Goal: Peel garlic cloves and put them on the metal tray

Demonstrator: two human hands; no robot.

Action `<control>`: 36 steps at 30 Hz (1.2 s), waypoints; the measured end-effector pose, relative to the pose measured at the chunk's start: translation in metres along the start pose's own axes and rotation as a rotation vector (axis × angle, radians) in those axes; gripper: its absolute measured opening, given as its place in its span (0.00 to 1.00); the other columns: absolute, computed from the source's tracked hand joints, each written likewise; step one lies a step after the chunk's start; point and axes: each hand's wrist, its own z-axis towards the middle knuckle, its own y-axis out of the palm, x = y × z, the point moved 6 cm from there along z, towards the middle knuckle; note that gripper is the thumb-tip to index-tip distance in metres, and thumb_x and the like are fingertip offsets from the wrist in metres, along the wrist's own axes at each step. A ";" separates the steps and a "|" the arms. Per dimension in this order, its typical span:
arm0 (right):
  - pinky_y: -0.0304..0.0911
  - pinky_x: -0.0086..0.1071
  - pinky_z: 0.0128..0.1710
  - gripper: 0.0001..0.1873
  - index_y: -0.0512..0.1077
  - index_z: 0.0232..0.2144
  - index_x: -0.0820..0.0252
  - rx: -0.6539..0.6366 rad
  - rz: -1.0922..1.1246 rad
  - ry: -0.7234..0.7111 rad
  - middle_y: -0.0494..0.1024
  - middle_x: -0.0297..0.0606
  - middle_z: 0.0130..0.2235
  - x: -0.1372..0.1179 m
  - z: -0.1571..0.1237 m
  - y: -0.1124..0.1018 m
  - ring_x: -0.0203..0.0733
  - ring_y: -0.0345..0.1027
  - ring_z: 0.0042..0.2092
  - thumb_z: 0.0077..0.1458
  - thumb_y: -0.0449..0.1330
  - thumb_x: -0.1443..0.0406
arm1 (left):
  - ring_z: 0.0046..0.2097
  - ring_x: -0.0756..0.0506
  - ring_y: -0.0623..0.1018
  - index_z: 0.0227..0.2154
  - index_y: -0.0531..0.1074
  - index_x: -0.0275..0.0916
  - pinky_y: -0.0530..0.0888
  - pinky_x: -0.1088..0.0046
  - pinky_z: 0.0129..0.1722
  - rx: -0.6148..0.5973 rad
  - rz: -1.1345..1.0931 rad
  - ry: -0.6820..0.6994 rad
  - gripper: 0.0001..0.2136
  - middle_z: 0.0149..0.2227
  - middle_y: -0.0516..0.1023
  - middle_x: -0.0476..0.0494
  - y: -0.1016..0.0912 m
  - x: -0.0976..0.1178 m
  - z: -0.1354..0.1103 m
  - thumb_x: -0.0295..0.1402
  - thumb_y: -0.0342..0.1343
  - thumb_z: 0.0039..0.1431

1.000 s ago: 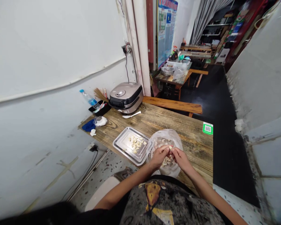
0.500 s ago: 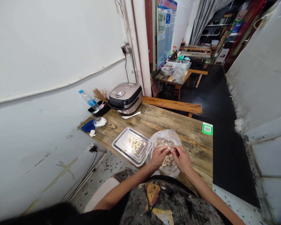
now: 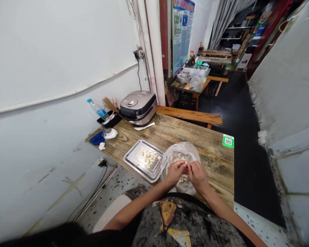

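We pinch a pale piece (image 3: 186, 163) over the bag (image 3: 189, 148).
Our left hand (image 3: 175, 172) and right hand (image 3: 198, 175) grip it by the fingertips; left of the bag lies the tray (image 3: 134, 155), the cooker (image 3: 140, 103) farther off on the worktop (image 3: 211, 145).

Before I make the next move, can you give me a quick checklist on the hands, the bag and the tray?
1. Small pale piece secured: ok, pinched between the fingertips of the left hand and right hand.
2. Surface of that piece: cannot tell, too small and partly covered by fingers.
3. Plastic bag open below the hands: ok, with scraps inside.
4. Metal tray flat on the wooden table: ok.
5. Loose pale pieces within the tray rim: ok.
6. White knife away from the hands: ok, lying in front of the rice cooker.
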 end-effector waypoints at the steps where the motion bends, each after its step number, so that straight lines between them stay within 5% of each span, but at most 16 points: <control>1: 0.58 0.35 0.34 0.14 0.67 0.30 0.60 0.009 0.027 0.014 0.68 0.41 0.28 0.002 0.000 0.001 0.42 0.60 0.32 0.59 0.43 0.64 | 0.30 0.50 0.72 0.35 0.72 0.35 0.72 0.70 0.34 0.004 -0.026 -0.012 0.16 0.31 0.74 0.44 0.000 0.001 -0.001 0.42 0.56 0.49; 7: 0.56 0.31 0.30 0.18 0.66 0.21 0.58 -0.001 0.232 0.307 0.67 0.36 0.23 0.033 -0.004 0.010 0.39 0.60 0.27 0.56 0.47 0.56 | 0.26 0.55 0.68 0.35 0.72 0.33 0.69 0.77 0.29 -0.058 -0.179 -0.106 0.17 0.27 0.70 0.46 0.002 0.005 -0.005 0.42 0.58 0.47; 10: 0.52 0.29 0.23 0.22 0.65 0.16 0.58 -0.058 0.377 0.531 0.62 0.32 0.15 0.050 -0.008 0.017 0.36 0.56 0.21 0.53 0.49 0.51 | 0.24 0.54 0.68 0.37 0.73 0.32 0.69 0.75 0.28 -0.017 -0.054 -0.092 0.20 0.26 0.71 0.46 -0.002 0.001 -0.004 0.43 0.58 0.46; 12: 0.52 0.28 0.22 0.19 0.69 0.22 0.59 -0.123 0.536 0.593 0.64 0.30 0.15 0.051 -0.008 0.023 0.36 0.56 0.20 0.50 0.52 0.50 | 0.23 0.53 0.69 0.37 0.73 0.33 0.70 0.73 0.28 0.023 0.136 -0.020 0.18 0.24 0.72 0.47 -0.005 0.004 -0.003 0.42 0.57 0.48; 14: 0.53 0.28 0.21 0.18 0.70 0.29 0.59 -0.187 0.710 0.612 0.66 0.29 0.17 0.046 -0.007 0.029 0.35 0.57 0.20 0.48 0.55 0.51 | 0.25 0.51 0.71 0.35 0.75 0.35 0.71 0.71 0.31 0.057 0.360 0.120 0.14 0.24 0.74 0.46 -0.007 0.012 -0.005 0.40 0.55 0.50; 18: 0.52 0.26 0.18 0.19 0.67 0.21 0.60 -0.269 1.006 0.712 0.65 0.29 0.16 0.036 -0.009 0.038 0.32 0.54 0.18 0.48 0.54 0.50 | 0.33 0.47 0.74 0.28 0.77 0.38 0.71 0.69 0.39 0.118 0.541 0.372 0.09 0.28 0.77 0.43 -0.006 0.029 -0.011 0.36 0.54 0.51; 26: 0.57 0.28 0.23 0.19 0.70 0.27 0.61 -0.083 1.152 0.827 0.69 0.32 0.22 0.034 -0.006 0.025 0.33 0.59 0.22 0.39 0.62 0.51 | 0.24 0.50 0.73 0.33 0.74 0.34 0.73 0.73 0.27 0.266 0.230 0.141 0.13 0.22 0.75 0.47 -0.022 0.012 -0.005 0.39 0.54 0.50; 31: 0.58 0.28 0.25 0.18 0.71 0.28 0.61 -0.077 1.104 0.760 0.68 0.31 0.20 0.035 -0.005 0.025 0.34 0.59 0.23 0.42 0.61 0.52 | 0.32 0.48 0.75 0.34 0.75 0.37 0.72 0.72 0.34 0.217 0.488 0.325 0.11 0.32 0.78 0.43 -0.016 0.028 -0.011 0.37 0.56 0.49; 36: 0.59 0.29 0.26 0.17 0.72 0.31 0.62 -0.101 1.115 0.750 0.70 0.32 0.22 0.035 -0.007 0.026 0.34 0.61 0.24 0.42 0.62 0.55 | 0.32 0.48 0.75 0.32 0.76 0.39 0.70 0.71 0.38 0.171 0.738 0.503 0.10 0.28 0.77 0.44 -0.007 0.047 -0.017 0.35 0.49 0.56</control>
